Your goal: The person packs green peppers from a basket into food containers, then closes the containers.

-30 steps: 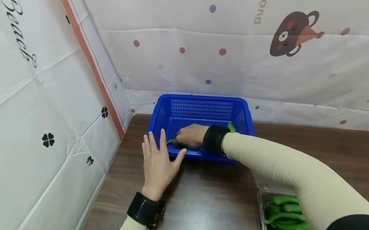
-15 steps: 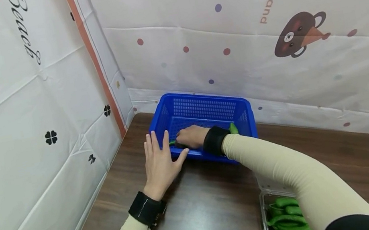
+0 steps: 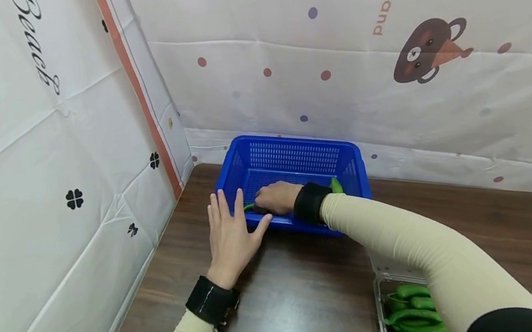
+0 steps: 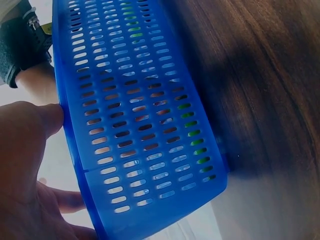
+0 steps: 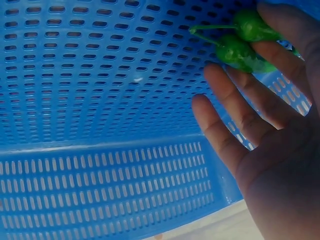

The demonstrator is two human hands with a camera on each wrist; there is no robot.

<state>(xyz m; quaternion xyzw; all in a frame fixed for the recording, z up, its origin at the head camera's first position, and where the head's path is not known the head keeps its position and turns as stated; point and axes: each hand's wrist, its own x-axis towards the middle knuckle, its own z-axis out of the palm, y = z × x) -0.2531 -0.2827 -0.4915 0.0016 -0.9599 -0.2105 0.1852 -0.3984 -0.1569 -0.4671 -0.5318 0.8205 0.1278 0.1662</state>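
Note:
A blue perforated plastic basket stands at the back of the table. My left hand rests at its near left corner, fingers straight and spread, the thumb touching the rim. Inside the basket, low by the near wall, is my right hand. It pinches two green peppers between thumb and index finger, their stems crossing; the other fingers are loosely extended. From above, mainly a green stem shows past that hand. Another green pepper leans at the basket's right end, partly behind the right wrist.
A clear plastic box with several green peppers stands at the front right, partly under the right forearm. Printed white sheets hang behind and to the left of the brown wooden table.
Both hands, the basket and the peppers hold nearly the same places. The head view has shifted slightly.

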